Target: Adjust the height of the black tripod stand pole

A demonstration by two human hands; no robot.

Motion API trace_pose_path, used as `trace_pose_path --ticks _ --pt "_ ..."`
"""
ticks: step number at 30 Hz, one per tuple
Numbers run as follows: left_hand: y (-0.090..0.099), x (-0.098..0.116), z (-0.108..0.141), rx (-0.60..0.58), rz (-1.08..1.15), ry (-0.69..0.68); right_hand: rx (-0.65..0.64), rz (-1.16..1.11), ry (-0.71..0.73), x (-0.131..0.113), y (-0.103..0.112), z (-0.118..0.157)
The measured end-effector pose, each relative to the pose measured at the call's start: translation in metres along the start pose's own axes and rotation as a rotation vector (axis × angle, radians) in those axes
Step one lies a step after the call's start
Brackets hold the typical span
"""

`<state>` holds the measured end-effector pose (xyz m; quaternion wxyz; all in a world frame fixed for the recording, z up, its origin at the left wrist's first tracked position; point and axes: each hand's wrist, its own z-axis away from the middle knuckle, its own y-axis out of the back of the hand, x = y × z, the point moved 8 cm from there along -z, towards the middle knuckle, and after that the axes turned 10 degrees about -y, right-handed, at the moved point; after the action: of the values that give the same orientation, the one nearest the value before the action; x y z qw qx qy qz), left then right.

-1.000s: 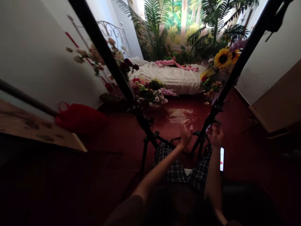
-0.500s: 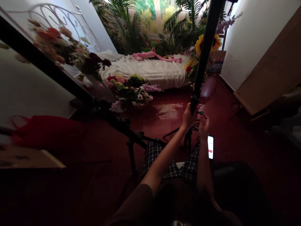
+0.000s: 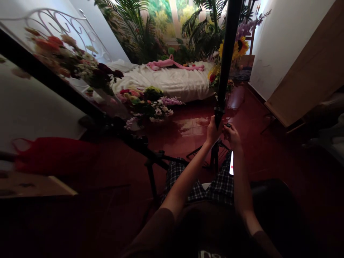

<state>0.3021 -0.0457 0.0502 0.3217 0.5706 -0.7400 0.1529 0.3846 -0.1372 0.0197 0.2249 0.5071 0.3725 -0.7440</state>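
Observation:
My left hand (image 3: 213, 133) is wrapped round a black upright pole (image 3: 224, 77) of what looks like a light stand, just below its collar. At the pole's right side, my right hand (image 3: 233, 137) has its fingers closed on a small dark knob (image 3: 227, 125). Below both hands, the stand's dark legs (image 3: 214, 157) spread near the floor, partly hidden by my left forearm. A lit phone (image 3: 231, 164) lies on my right thigh, half covered by my right forearm.
To the left, another black pole (image 3: 67, 82) slants down to a stand joint. A red bag (image 3: 56, 154) sits beyond it. Ahead are a bed with a white sheet (image 3: 174, 82), flower bunches (image 3: 153, 104) and palm leaves (image 3: 139, 32). A wooden board (image 3: 303, 71) leans on the right.
My right hand has turned, its fingers closing round the knob, and its forearm has swung outward, covering more of the phone. My left hand keeps its grip; the view has shifted slightly.

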Motion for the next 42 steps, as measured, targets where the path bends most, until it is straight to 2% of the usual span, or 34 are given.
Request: trace_pose_path --ticks 3,9,11,13,15,17,20,24,26,28,30,33,37,42 --pt "-0.001 0.002 -0.001 -0.016 0.009 -0.006 -0.045 -0.010 0.003 0.000 0.003 0.000" --pt "0.000 0.004 -0.001 0.001 -0.015 -0.029 -0.172 0.050 -0.098 0.002 0.008 -0.012" --pt "0.001 0.004 -0.001 0.005 -0.040 -0.029 -0.119 0.062 -0.088 -0.001 0.014 -0.022" --pt "0.000 0.004 -0.001 0.003 -0.051 -0.033 0.007 0.083 -0.023 -0.008 0.023 -0.032" --pt "0.000 0.005 0.000 0.000 -0.048 -0.044 0.149 0.123 0.090 -0.021 0.032 -0.036" --pt "0.000 0.006 0.000 -0.002 -0.039 -0.050 0.221 0.183 0.231 -0.038 0.032 -0.033" --pt "-0.001 0.006 0.000 -0.009 -0.026 -0.050 0.169 0.281 0.406 -0.062 0.014 -0.016" --pt "-0.004 0.001 0.000 0.007 0.007 -0.052 0.002 0.514 0.472 -0.076 -0.032 0.003" --pt "-0.006 -0.002 0.000 0.020 0.017 -0.055 0.047 0.660 0.475 -0.077 -0.050 0.003" --pt "-0.008 -0.004 0.001 0.035 0.022 -0.053 0.172 0.736 0.448 -0.076 -0.059 -0.002" --pt "-0.009 -0.006 0.002 0.044 0.026 -0.031 0.269 0.710 0.420 -0.076 -0.064 -0.007" --pt "-0.008 -0.007 0.004 0.035 0.029 0.041 0.259 0.594 0.434 -0.083 -0.075 -0.009" --pt "-0.005 -0.002 0.004 0.009 0.040 0.080 0.250 0.577 0.474 -0.114 -0.089 0.000" --pt "-0.004 0.003 0.003 -0.015 0.045 0.076 0.229 0.650 0.566 -0.173 -0.111 -0.002"
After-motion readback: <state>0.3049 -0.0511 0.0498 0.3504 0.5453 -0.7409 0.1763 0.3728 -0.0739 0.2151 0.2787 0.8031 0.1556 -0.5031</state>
